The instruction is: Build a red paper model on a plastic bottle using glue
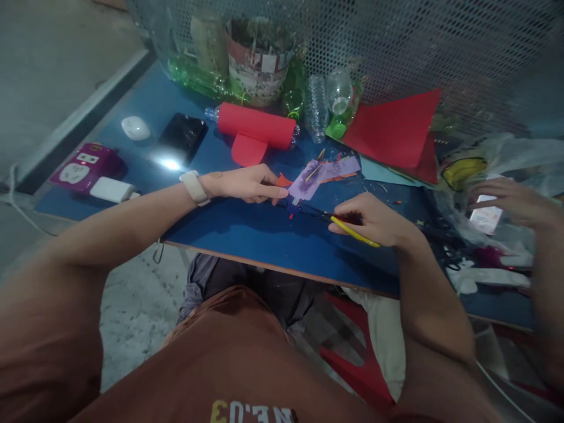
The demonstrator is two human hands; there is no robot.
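My right hand [368,217] is closed around a pair of scissors with a yellow handle [355,231]. The dark blades point left toward my left hand. My left hand [255,183] is closed in a pinch at the table's middle, but what sits between its fingertips is too small and dark to name. Just beyond those fingertips is a dark blue scrap [293,205], close to the blade tips. A bit of orange paper [284,180] shows beside the left fingers. Strips of purple paper [308,182] lie behind the scissors.
Behind my left hand lies a bottle wrapped in red paper [255,125]. Plastic bottles [316,108] and a planter [258,70] line the mesh. Red sheets [392,135] are at right; a phone [180,138] and power strip [86,167] at left. Another person's hand [506,197] holds a small white box [486,214].
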